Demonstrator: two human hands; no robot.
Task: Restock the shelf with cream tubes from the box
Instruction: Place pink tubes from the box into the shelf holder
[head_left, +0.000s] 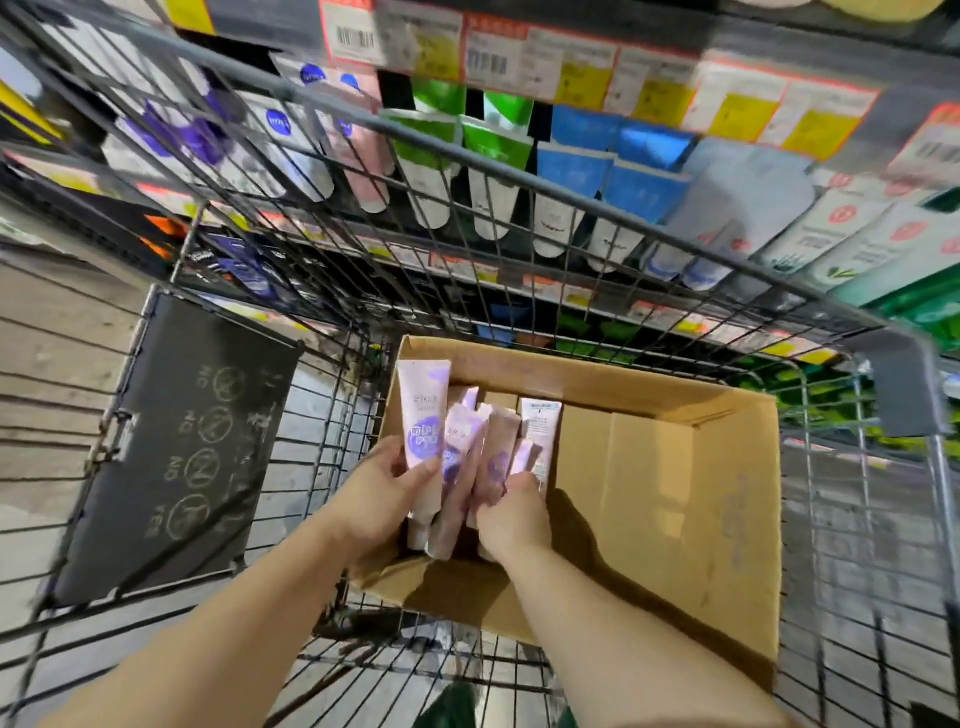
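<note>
An open cardboard box (691, 488) sits in a wire shopping cart (332, 171). Several pale pink cream tubes with purple marks stand in its left end. My left hand (382, 491) grips one tube (423, 410), thumb across its front, at the box's left wall. My right hand (511, 517) is curled round a bunch of cream tubes (483, 452) beside it. Another tube (540, 423) stands just behind my right hand. Beyond the cart, the shelf (519, 291) holds rows of tubes.
On the shelf hang white, pink, green and blue tubes (563, 176), with price labels (571, 67) on the rail above. A dark folded child-seat flap (182, 441) with printed symbols stands at the cart's left. The right half of the box shows bare cardboard.
</note>
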